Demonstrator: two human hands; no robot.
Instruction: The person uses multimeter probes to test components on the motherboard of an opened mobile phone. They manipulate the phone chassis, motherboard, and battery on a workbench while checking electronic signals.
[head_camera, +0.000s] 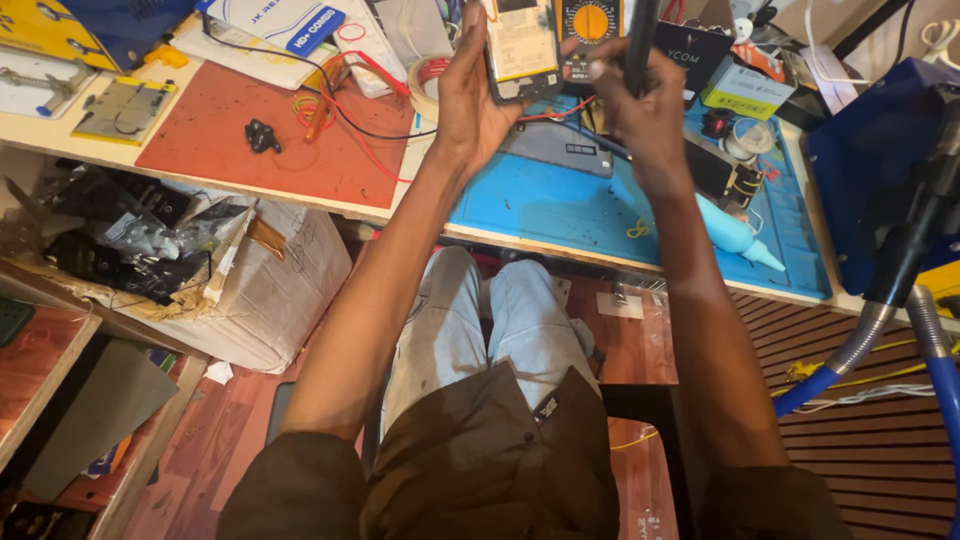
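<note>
My left hand (470, 95) grips an opened phone (522, 45) held upright above the workbench, its inner side with a pale battery facing me. My right hand (640, 100) is wrapped around a black rod-like tool handle (640, 40) that rises past the top of the view, right beside the phone. Both hands hover over the blue work mat (570, 210). Behind the phone stands a yellow multimeter (590, 25), partly hidden by the hands.
A red mat (240, 140) with a small black part (262, 135) and red and black leads lies at left. A tape roll (428, 80), a light blue squeeze bottle (735, 235), boxes and a blue hose (850, 360) are nearby. An open cardboard box (260, 290) sits under the bench.
</note>
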